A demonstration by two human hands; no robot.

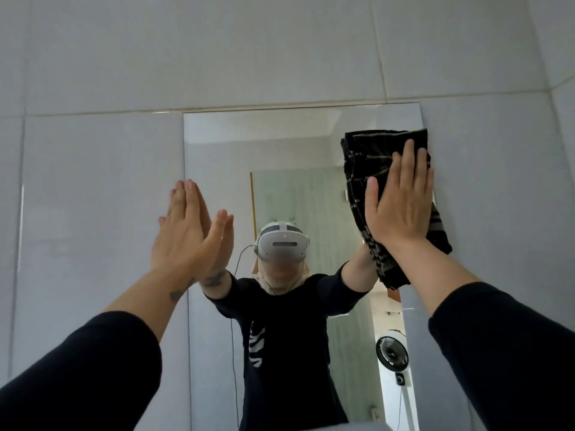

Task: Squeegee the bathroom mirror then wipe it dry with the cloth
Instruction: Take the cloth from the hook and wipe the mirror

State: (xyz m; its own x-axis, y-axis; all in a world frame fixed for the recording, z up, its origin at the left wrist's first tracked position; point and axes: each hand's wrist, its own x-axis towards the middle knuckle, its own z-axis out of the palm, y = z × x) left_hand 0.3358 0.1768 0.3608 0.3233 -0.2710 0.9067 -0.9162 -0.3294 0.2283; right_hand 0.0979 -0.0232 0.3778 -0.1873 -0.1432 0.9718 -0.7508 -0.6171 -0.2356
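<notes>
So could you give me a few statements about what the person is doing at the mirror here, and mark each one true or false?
1. The right hand presses a dark striped cloth flat against the mirror. True.
2. The left hand holds a squeegee. False: it is empty, its palm flat at the mirror's left edge.
3. The cloth sits near the mirror's upper right corner. True.
4. The wall around the mirror is bare brick. False: it is covered in large pale tiles.
5. A small fan shows in the mirror's lower right. True.
</notes>
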